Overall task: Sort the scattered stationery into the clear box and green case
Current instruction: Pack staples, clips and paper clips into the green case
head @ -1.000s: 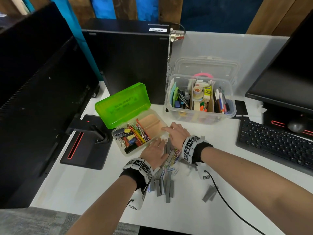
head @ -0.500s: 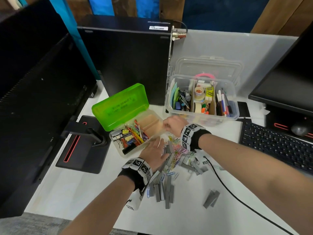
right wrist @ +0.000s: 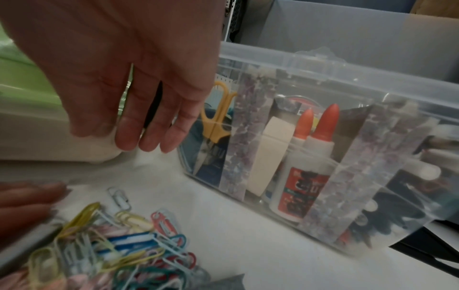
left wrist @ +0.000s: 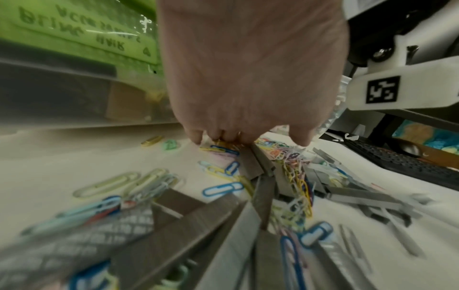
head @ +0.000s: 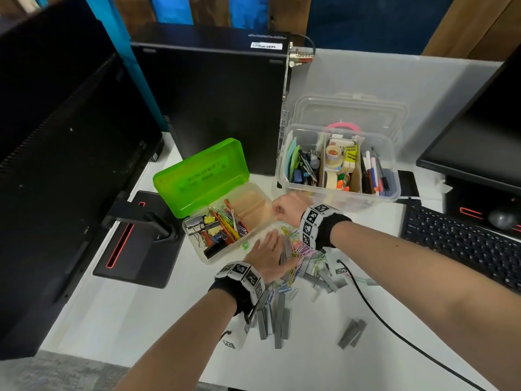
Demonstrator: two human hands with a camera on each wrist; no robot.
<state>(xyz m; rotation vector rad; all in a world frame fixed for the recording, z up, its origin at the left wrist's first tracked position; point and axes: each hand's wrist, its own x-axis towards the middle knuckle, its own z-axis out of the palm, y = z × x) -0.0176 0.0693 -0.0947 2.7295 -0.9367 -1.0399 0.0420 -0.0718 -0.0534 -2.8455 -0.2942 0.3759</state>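
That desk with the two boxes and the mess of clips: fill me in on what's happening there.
A person is sorting stationery on a white desk. The left hand rests fingers-down on a pile of paper clips and staple strips. The right hand hangs open and holds nothing, between the open green case and the clear box. The case already holds clips; the box holds glue, scissors, tape and pens. Most of the pile is still loose on the desk.

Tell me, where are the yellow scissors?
The yellow scissors stand inside the clear box, at its left end in the right wrist view, just beyond the right hand.
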